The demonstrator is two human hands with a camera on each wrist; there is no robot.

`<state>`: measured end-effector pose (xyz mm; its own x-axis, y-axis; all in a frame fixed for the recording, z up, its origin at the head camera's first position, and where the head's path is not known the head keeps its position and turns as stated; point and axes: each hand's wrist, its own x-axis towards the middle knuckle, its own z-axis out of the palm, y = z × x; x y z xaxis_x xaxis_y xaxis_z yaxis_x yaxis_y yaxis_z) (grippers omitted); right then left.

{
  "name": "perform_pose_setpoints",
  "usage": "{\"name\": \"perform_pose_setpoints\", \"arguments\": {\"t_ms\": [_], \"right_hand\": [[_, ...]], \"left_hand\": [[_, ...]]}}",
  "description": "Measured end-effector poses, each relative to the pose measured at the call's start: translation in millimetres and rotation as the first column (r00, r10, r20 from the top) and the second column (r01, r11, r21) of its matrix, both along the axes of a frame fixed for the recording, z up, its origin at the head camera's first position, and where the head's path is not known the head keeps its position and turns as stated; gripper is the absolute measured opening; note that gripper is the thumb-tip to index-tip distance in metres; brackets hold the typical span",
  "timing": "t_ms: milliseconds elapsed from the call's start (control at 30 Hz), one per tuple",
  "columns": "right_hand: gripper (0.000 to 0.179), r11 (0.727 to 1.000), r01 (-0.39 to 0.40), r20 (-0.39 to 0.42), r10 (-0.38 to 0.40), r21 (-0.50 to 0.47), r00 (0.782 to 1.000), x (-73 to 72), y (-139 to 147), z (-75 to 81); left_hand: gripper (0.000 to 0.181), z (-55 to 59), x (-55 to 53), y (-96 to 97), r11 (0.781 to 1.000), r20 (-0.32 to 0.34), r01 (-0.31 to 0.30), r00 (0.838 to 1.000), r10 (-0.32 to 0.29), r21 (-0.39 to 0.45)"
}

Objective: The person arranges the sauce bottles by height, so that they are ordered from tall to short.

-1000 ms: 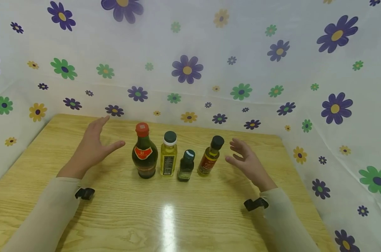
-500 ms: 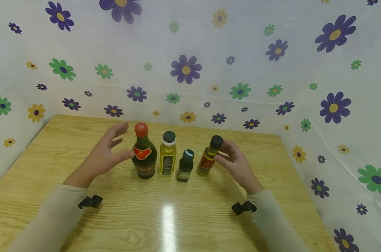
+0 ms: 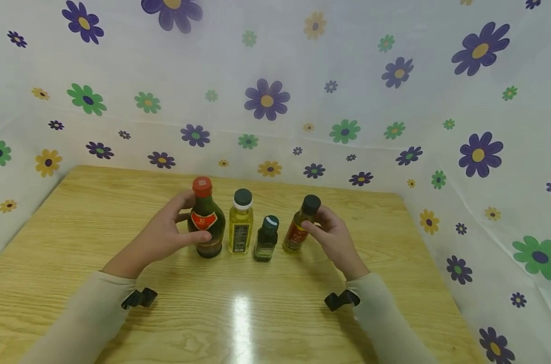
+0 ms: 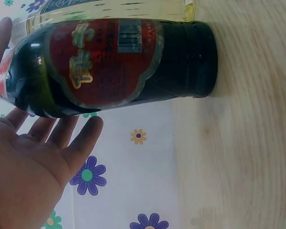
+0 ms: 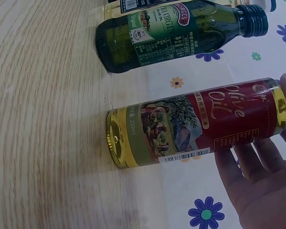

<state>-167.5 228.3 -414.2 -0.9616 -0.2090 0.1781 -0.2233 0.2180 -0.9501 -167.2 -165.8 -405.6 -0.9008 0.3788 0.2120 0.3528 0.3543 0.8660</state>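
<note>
My left hand (image 3: 168, 232) is around the tall dark bottle with a red cap (image 3: 207, 225), thumb across its front and some fingers behind it. In the left wrist view the palm stands apart from this bottle (image 4: 105, 64) and the little finger's tip is free. My right hand (image 3: 332, 237) holds the olive oil bottle (image 3: 296, 235) near its neck, thumb in front and fingers behind. Its dark red label (image 5: 229, 112) faces the right wrist camera. Both bottles stand upright on the table.
Between the two hands stand a clear bottle of yellow oil (image 3: 241, 230) with a dark green cap and a small dark green olive oil bottle (image 3: 265, 242). The wooden table (image 3: 188, 313) meets a flower-printed cloth (image 3: 293, 60) at the back and right.
Both hands have moved inward to the outer bottles. The left thumb has come across the red-capped bottle, and the right hand has taken hold of the olive oil bottle. The bottles have stayed in place.
</note>
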Motion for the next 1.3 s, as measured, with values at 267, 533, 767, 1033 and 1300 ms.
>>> {"name": "perform_pose_setpoints", "arguments": {"t_ms": [267, 533, 767, 1033, 1300], "right_hand": [[0.035, 1.000, 0.003, -0.013, -0.003, -0.002, 1.000, -0.4, -2.8, 0.8], [0.031, 0.999, 0.024, -0.029, -0.023, 0.021, 0.999, -0.6, -0.5, -0.8], [0.028, 1.000, 0.014, -0.049, -0.013, 0.022, 0.999, 0.5, -2.0, -1.8], [0.028, 1.000, 0.003, -0.046, -0.002, 0.023, 0.999, 0.4, -3.0, -2.0], [0.028, 1.000, 0.007, -0.032, -0.006, 0.028, 0.999, 0.8, -2.7, -3.9]], "left_hand": [[0.089, -2.6, 1.2, 4.4, 0.999, 0.025, -0.018, 1.000, 0.019, -0.035], [0.083, -2.7, 0.3, 6.3, 0.999, 0.000, -0.008, 1.000, 0.008, -0.032], [0.089, -4.3, 0.0, 6.7, 0.999, 0.058, -0.012, 0.998, 0.015, -0.053], [0.090, -6.5, 0.3, 5.2, 0.997, 0.062, -0.014, 0.998, 0.019, -0.080], [0.089, -7.1, 1.1, 7.9, 0.995, 0.059, -0.028, 0.998, 0.034, -0.098]]}}
